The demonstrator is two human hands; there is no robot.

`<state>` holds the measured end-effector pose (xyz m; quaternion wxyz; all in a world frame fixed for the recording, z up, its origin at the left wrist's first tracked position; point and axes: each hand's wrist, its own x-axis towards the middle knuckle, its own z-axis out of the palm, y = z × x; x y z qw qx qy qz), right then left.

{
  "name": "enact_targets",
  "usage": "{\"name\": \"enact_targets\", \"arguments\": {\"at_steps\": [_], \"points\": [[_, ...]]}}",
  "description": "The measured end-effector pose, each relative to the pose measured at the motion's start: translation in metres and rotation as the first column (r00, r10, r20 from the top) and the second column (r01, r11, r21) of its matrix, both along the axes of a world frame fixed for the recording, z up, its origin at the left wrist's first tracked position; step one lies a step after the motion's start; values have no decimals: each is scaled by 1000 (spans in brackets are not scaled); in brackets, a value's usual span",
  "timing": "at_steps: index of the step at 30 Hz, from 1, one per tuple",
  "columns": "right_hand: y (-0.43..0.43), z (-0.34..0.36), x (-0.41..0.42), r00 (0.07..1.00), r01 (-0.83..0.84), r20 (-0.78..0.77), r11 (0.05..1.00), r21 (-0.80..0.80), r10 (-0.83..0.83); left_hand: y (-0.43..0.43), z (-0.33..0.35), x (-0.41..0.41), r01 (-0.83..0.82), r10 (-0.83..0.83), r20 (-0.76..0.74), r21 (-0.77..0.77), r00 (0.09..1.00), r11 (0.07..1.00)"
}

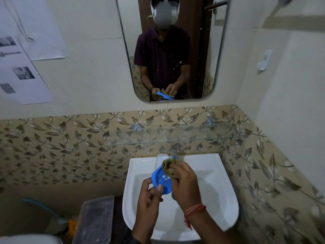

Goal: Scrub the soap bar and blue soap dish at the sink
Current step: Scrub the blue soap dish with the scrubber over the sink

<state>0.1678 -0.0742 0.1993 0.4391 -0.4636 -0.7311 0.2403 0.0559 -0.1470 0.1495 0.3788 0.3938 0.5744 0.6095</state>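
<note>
Two hands are at work over the sink (219, 199), and what matters to me is how they sit against each other. My left hand (149, 196) grips the blue soap dish (162, 182) at its near-left rim, thumb laid on the near edge and fingers curled behind it. The dish hangs over the bowl, not resting on it. Its long axis runs roughly near to far, with the hollow turned up toward me, and a few pale slots show in its floor. My right hand (184, 184) is clenched round a wadded olive scrub cloth (169, 167) and presses it onto the far end of the dish, so the cloth covers that end and the near half lies bare. From the right hand, the unscrubbed part lies toward me and a little left, along the dish's length. I judge the next stroke should draw the cloth down that axis toward the left thumb, the left hand bracing against the pull. The right hand is the nearer one for that, since it is already touching the dish. A white rounded block that I take for the soap bar (161, 158) sits on the sink's far ledge, just left of the tap (174, 152), beyond both hands and apart from them. I cannot tell whether water is running.
</note>
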Motion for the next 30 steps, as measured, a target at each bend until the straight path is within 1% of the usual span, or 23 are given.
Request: {"name": "enact_targets", "arguments": {"at_steps": [3,4,5,8,9,10,12,13,14,15,17,19,20,21,22,24,25,26,27,29,30], "points": [[-17,0,0,971,-234,30,971,-39,235,2,1,-4,20,-20,-8,20,1000,1000],[-15,3,3,966,-253,51,966,-47,255,1,2,-4,21,-20,-16,31,1000,999],[-9,4,7,972,-225,60,974,-41,227,0,2,-3,19,-18,-29,36,999,999],[10,9,15,998,1,70,1000,8,-1,0,3,3,7,-6,-23,46,1000,999],[10,10,14,998,29,61,999,16,-30,1,4,4,13,-12,-27,48,1000,999],[6,11,10,999,-5,47,1000,17,4,3,4,4,25,-24,-36,43,999,999],[-11,7,4,985,-168,40,986,-2,167,6,4,0,46,-44,-51,40,998,998],[-17,5,5,974,-221,56,975,-7,221,7,4,-3,53,-50,-61,48,997,997],[-18,4,7,970,-228,90,974,2,227,7,5,-5,60,-55,-75,61,996,996],[-13,5,10,973,-202,120,979,22,198,6,6,-5,65,-59,-86,73,995,995],[3,9,16,992,-68,115,995,72,59,6,9,-4,64,-57,-76,91,995,994],[14,17,15,996,81,34,995,63,-83,7,13,-2,54,-49,-52,106,997,993],[14,21,12,995,100,-6,994,44,-100,8,15,-1,53,-48,-50,111,998,992],[11,25,7,998,63,-21,997,43,-62,9,17,-2,50,-45,-49,117,998,992],[7,27,2,1000,-21,-8,999,49,22,10,19,-3,43,-38,-43,123,998,992],[-1,30,-4,974,-220,61,974,53,216,12,21,-9,7,-5,-14,142,1000,990],[-1,33,-5,960,-267,101,961,68,260,12,22,-11,-14,14,3,148,1000,989],[3,37,-4,960,-263,123,961,90,251,12,22,-12,-29,28,15,151,1000,988],[11,41,-3,974,-208,115,972,113,195,12,23,-13,-39,35,24,152,999,988],[24,47,-3,999,-39,42,989,145,33,12,25,-13,-44,40,35,151,999,988],[25,49,-6,1000,-11,9,990,141,10,12,25,-13,-39,34,33,142,999,989]]}}
